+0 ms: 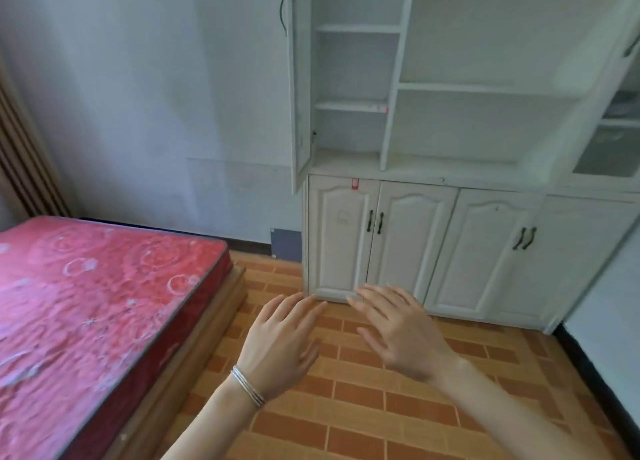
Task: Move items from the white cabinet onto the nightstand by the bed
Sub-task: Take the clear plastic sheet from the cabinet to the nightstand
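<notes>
The white cabinet [433,182] stands ahead against the wall. Its upper doors hang open and the shelves I can see hold nothing; the lower doors are closed. My left hand [280,345], with thin bracelets on the wrist, and my right hand [398,331] are both stretched out in front of me with fingers straight, holding nothing, in the air between me and the lower cabinet doors. The nightstand is not in view.
A bed with a red patterned mattress [86,314] on a wooden frame fills the left. The open upper left cabinet door [299,79] juts out. A glass-fronted door [613,141] shows at far right. Orange brick-pattern floor [381,407] lies between bed and cabinet.
</notes>
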Tool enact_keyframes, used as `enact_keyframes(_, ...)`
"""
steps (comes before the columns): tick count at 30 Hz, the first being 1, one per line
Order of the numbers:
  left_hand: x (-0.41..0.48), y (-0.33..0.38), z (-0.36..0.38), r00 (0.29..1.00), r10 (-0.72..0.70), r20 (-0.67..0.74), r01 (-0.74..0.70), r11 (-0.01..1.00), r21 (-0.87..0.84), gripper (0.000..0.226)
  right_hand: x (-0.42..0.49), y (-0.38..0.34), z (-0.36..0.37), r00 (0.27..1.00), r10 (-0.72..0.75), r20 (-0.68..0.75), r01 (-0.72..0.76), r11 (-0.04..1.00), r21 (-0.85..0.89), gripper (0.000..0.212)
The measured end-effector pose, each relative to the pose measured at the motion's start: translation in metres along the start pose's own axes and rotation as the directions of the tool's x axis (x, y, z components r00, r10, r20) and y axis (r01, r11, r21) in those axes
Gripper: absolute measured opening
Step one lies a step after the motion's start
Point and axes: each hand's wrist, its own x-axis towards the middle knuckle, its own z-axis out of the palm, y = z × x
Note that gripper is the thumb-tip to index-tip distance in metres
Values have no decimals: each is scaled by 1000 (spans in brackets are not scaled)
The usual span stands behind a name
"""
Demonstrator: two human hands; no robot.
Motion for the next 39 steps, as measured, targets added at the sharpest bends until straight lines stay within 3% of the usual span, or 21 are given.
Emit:
enact_keyframes(9,138,22,19,995,-13,-103,19,998,57,50,47,137,-17,992,-34,-123,29,998,-48,44)
enact_keyframes(14,188,11,42,997,-1,-73,7,997,81,51,74,180,-1,989,-17,-146,13,999,-32,45)
enact_keyframes(29,366,-122,115,989,91,-116,-82,994,77,49,227,295,75,983,37,-179,-56,993,-102,44)
enact_keyframes(39,434,-176,188,994,93,-59,-89,994,60,49,293,359,151,986,49,-157,-61,995,-74,44)
